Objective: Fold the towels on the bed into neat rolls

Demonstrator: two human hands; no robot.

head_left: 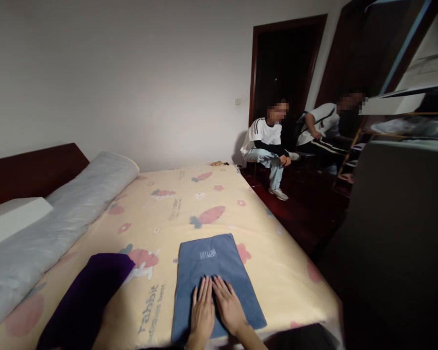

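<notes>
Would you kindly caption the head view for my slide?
Left hand and right hand lie flat on rectangular blue cloth atop yellow printed bedspread.

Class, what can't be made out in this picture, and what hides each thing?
Head view:
Palms of the left hand and right hand: face down on blue cloth.
The cloth beneath: hidden by those hands.
Near end of purple cloth: cut by bottom edge.
Left end of white object: cut by left edge.
Things at the far corner of the bed: too small to name.

Pale wall [138, 78]; dark doorway [284, 65]; reddish floor [299, 209]; brown headboard [31, 172].
</notes>
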